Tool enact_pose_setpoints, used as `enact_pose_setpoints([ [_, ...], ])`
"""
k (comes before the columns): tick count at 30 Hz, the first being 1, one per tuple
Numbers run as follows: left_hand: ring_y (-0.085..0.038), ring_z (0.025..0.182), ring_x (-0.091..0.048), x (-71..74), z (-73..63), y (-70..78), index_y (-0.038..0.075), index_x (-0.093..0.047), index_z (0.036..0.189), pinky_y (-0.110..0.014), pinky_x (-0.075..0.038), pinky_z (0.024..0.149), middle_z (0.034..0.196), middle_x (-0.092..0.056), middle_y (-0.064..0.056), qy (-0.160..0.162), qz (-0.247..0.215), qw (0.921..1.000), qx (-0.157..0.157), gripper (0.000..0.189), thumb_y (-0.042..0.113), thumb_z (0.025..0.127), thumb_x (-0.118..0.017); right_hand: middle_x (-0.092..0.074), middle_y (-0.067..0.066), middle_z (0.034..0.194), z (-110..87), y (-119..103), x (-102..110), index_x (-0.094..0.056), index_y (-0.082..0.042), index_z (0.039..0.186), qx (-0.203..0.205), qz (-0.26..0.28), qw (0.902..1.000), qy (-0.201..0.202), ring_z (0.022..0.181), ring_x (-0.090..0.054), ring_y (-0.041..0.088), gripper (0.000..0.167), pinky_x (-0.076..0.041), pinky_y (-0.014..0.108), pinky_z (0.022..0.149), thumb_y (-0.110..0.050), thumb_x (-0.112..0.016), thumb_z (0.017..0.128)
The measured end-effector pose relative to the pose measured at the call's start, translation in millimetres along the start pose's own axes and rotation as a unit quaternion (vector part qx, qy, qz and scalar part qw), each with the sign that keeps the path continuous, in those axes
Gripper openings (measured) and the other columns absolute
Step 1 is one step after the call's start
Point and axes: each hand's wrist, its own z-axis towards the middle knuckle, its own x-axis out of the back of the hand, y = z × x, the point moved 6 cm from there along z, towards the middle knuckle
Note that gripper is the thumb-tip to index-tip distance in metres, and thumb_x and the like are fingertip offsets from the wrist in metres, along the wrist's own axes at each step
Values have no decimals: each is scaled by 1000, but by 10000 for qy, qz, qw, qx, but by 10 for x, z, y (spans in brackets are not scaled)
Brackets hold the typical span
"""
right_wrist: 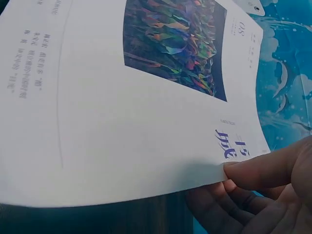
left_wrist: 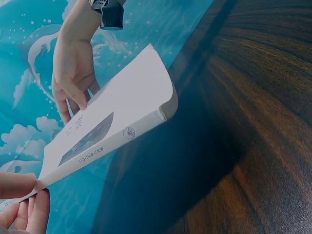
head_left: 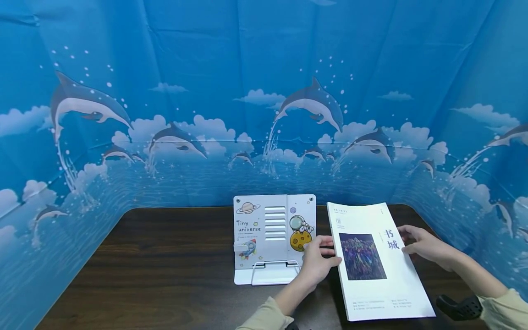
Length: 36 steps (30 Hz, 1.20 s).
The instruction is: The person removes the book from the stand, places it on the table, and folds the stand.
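A white paperback magazine (head_left: 406,279) with a dark picture and purple characters on its cover is held up between both hands, over the right part of the table. My left hand (head_left: 318,262) pinches its spine edge, thumb on the cover and fingers beneath, as the left wrist view shows on the spine (left_wrist: 105,148). On the opposite edge my right hand (head_left: 426,247) pinches the pages, its thumb (right_wrist: 263,168) lying beside the purple title and its fingers under the cover. In the left wrist view a shadow falls on the table below the magazine.
Just left of the magazine stands a white book stand (head_left: 274,256) with cartoon space drawings and a wire holder at its foot. The dark wooden table (head_left: 165,275) runs back to a blue dolphin-print curtain (head_left: 214,68) that surrounds it.
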Motion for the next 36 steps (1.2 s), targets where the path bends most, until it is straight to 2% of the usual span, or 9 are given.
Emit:
enact_pose_setpoints([
  [8, -11, 81, -58, -109, -12, -69, 1, -56, 108, -24, -52, 65, 98, -57, -2, -107, -252, 9996, 41, 40, -10, 71, -68, -52, 14, 100, 35, 135, 22, -33, 15, 125, -250, -298, 9991, -137, 85, -51, 23, 49, -46, 40, 74, -1, -52, 83],
  [18, -11, 78, -57, -172, -32, -183, -2, -57, 107, -23, -51, 64, 95, -58, -2, 266, -472, 9981, 280, 43, -16, 67, -67, -53, 14, 99, 104, 270, -14, -35, 15, 123, -294, -143, 9992, -224, 83, -52, 23, 48, -48, 38, 71, -1, -54, 82],
  [24, -13, 78, -58, -197, -41, -262, -6, -57, 109, -24, -52, 64, 96, -57, -6, 384, -529, 9970, 411, 46, -20, 66, -64, -53, 13, 97, 167, 365, -74, -36, 16, 123, -503, -130, 9985, -193, 82, -51, 22, 48, -47, 37, 69, 0, -54, 82],
  [30, -13, 77, -59, -227, -37, -343, -9, -57, 107, -24, -52, 64, 94, -57, -7, 454, -606, 9964, 390, 46, -23, 63, -61, -53, 13, 96, 174, 416, -125, -34, 17, 124, -665, 54, 9975, -219, 80, -53, 21, 48, -49, 37, 67, 1, -53, 83],
  [36, -14, 78, -59, -269, -44, -402, -9, -56, 107, -24, -52, 63, 94, -57, -8, 474, -578, 9961, 473, 50, -24, 60, -60, -52, 13, 94, 178, 473, -151, -34, 17, 123, -665, 106, 9975, -198, 78, -54, 21, 47, -50, 37, 66, 1, -52, 83],
])
